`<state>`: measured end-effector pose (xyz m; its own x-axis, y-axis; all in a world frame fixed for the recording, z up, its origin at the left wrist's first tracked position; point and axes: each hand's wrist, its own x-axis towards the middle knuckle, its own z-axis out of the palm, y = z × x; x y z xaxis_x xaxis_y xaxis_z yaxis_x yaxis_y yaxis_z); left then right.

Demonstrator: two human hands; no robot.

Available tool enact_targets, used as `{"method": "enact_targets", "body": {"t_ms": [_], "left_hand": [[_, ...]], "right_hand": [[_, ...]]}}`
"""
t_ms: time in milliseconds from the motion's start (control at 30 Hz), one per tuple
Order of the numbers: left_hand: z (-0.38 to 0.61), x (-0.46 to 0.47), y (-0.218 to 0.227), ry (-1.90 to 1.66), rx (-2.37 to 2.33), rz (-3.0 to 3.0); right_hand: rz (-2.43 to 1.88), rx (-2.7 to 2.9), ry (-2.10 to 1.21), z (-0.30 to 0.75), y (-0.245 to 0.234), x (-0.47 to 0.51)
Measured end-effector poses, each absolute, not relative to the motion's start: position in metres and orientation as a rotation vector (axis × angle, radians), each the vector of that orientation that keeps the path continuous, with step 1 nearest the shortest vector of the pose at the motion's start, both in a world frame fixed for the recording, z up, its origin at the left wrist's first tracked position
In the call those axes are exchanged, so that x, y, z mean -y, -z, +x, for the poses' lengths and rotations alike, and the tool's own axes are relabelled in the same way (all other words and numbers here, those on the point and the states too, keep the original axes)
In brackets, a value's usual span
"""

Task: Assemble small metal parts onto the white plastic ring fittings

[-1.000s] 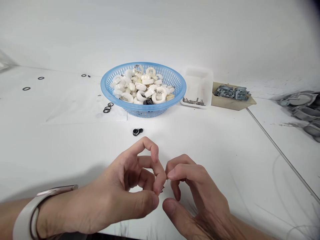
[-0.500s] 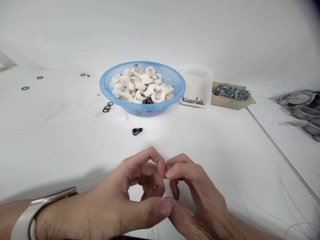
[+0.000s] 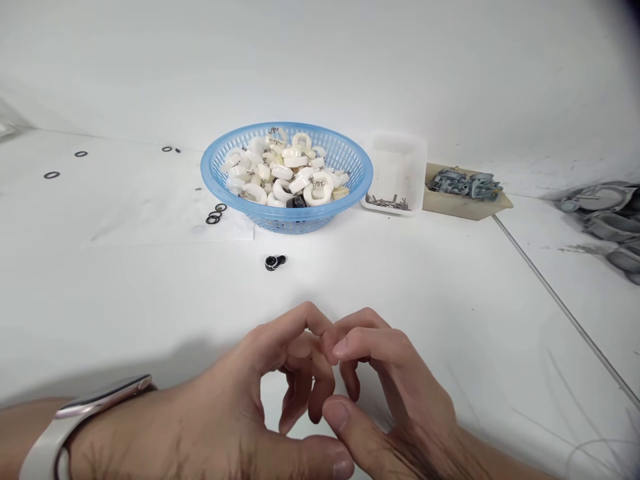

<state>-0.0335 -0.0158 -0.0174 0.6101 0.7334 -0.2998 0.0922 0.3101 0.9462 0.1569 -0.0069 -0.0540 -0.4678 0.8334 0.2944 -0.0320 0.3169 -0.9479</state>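
My left hand (image 3: 260, 387) is curled, its thumb well apart from its bent fingers, and nothing shows between them. Facing it, my right hand (image 3: 395, 387) also has bent fingers, with a gap between its thumb and index finger. The index fingertips of both hands meet or overlap; whether something tiny sits there is hidden. Below, the left thumb lies close to the right thumb. Beyond the hands, a small black part with a light ring (image 3: 275, 262) lies on the white table (image 3: 175, 300).
A blue basket (image 3: 363, 177) holds many white rings with metal bits. Beside it stand a white tray (image 3: 395, 163) with metal pins and a beige box (image 3: 450, 208) with grey metal parts. Black O-rings (image 3: 213, 218) lie on the left; grey castings (image 3: 613, 207) lie far right.
My left thumb has moved down, away from its fingers and off the right thumb's tip. The left index finger has shifted slightly right and down. My right hand has barely moved.
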Motion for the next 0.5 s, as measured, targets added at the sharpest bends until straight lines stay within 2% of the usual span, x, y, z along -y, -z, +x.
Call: {"method": "enact_targets", "body": {"t_ms": [300, 500], "left_hand": [[-0.033, 0.012, 0.011, -0.557, -0.815, 1.192], [-0.031, 0.020, 0.024, -0.550, -0.859, 1.214]], "right_hand": [[-0.697, 1.759, -1.175, 0.153, 0.049, 0.006], [-0.713, 1.763, -1.207, 0.157, 0.052, 0.006]]}}
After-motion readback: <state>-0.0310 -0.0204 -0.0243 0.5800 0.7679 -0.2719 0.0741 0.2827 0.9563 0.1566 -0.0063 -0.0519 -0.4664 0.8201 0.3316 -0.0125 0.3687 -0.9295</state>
